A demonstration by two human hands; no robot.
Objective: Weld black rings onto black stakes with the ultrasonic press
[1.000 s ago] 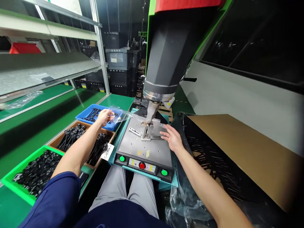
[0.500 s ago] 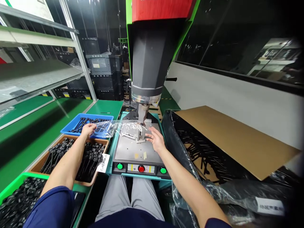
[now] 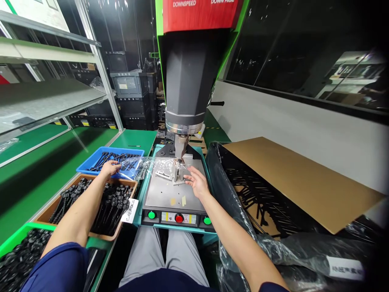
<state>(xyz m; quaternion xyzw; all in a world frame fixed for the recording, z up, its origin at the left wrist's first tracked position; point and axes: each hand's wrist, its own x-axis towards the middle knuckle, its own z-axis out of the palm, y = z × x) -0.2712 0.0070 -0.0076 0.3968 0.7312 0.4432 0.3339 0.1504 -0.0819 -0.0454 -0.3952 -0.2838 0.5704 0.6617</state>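
Note:
A clear plastic bag (image 3: 141, 167) stretches across from the blue tray to the metal fixture (image 3: 178, 178) on the machine's plate. My left hand (image 3: 110, 168) is closed on the bag's left end, over the near edge of the blue tray (image 3: 88, 164). Just right of the fixture is my right hand (image 3: 197, 182), its fingers partly spread. The bag's right end lies close to those fingertips; whether they touch it I cannot tell. Above the fixture hangs the machine's metal horn (image 3: 181, 147), and part of the fixture lies behind the film.
Brown trays (image 3: 114, 237) of black stemmed parts and a green bin (image 3: 18, 231) of black pieces stand at left. Green and red buttons (image 3: 179, 218) line the machine's front. A cardboard sheet (image 3: 304, 178) partly covers a plastic-lined box of black parts at right.
My left hand has moved slightly left and down with the bag. The right hand has shifted slightly, its fingers and thumb nearer the fixture. The view has tilted a little.

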